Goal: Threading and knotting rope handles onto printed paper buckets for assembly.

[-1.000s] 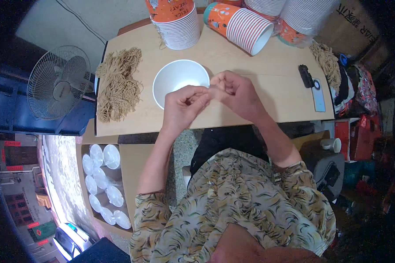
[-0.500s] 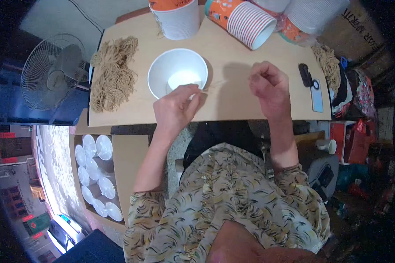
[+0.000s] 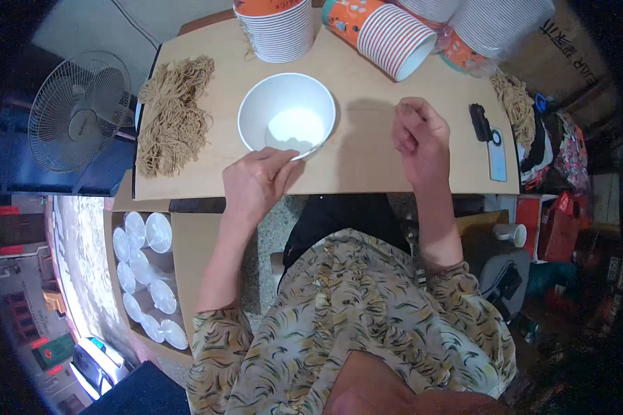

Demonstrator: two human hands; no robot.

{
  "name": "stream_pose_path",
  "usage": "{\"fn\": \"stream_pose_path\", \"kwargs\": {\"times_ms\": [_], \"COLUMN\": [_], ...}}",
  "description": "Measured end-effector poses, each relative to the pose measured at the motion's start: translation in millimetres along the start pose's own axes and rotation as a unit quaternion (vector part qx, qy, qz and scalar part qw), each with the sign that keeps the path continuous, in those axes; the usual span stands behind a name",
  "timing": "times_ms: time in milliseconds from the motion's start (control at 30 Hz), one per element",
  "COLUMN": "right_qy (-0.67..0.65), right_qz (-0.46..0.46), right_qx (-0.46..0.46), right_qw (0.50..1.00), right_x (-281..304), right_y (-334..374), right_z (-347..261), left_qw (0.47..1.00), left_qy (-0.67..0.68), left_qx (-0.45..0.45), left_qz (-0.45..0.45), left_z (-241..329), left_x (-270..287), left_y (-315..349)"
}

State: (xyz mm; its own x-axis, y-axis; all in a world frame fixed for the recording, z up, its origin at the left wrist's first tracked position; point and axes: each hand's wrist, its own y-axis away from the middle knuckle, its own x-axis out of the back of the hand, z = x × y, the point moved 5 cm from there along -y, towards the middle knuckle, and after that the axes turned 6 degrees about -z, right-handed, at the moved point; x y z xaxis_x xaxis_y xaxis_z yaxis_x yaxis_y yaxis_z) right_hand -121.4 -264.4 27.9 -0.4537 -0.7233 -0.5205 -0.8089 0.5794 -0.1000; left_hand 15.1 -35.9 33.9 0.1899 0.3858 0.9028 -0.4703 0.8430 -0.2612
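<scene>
A white paper bowl [image 3: 291,104] stands upright at the middle of the table, its mouth facing up. At its near rim, my left hand [image 3: 253,181] is closed in a pinch on a thin tan strand [image 3: 313,150], which is only faintly visible past the fingertips. My right hand [image 3: 422,135] is raised to the right of the bowl with its fingers curled together; whatever may be in them is too small or hidden to make out. A loose heap of tan yarn-like strands [image 3: 176,117] lies on the table's left side.
Stacked paper buckets [image 3: 277,31] stand at the back, and another stack [image 3: 387,38] lies tilted beside them. A phone [image 3: 497,159] and black object [image 3: 479,122] rest at right. A fan [image 3: 79,114] stands left, above a carton [image 3: 187,270] of clear plastic cups [image 3: 145,266].
My left hand has moved slightly left and down, from over the bowl to its near rim. The bowl appears a little farther right. My right hand stays raised in about the same place.
</scene>
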Motion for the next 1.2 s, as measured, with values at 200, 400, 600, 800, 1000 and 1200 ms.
{"fn": "stream_pose_path", "kwargs": {"times_ms": [200,400,600,800,1000,1200], "right_qy": [0.07,0.097,-0.072,-0.182,-0.204,-0.028], "right_qz": [0.001,0.032,-0.039,-0.087,-0.106,-0.034], "right_qx": [0.029,0.05,0.036,-0.032,-0.018,-0.105], "right_qw": [0.997,0.994,0.996,0.979,0.973,0.993], "right_x": [-11,-3,-31,-50,-53,7], "right_y": [1,5,1,-17,-19,-11], "right_z": [-15,-21,2,29,35,77], "left_qw": [0.997,0.995,0.991,0.921,0.747,0.779], "left_qy": [-0.024,-0.077,-0.09,0.372,0.625,0.573], "left_qx": [0.035,0.044,0.032,0.115,0.139,0.231], "left_qz": [0.057,0.052,0.089,-0.017,-0.179,-0.106], "left_z": [-2,-42,-12,15,31,-7], "left_x": [-5,32,14,-24,-57,-55], "left_y": [1,9,-12,-34,-17,27]}}
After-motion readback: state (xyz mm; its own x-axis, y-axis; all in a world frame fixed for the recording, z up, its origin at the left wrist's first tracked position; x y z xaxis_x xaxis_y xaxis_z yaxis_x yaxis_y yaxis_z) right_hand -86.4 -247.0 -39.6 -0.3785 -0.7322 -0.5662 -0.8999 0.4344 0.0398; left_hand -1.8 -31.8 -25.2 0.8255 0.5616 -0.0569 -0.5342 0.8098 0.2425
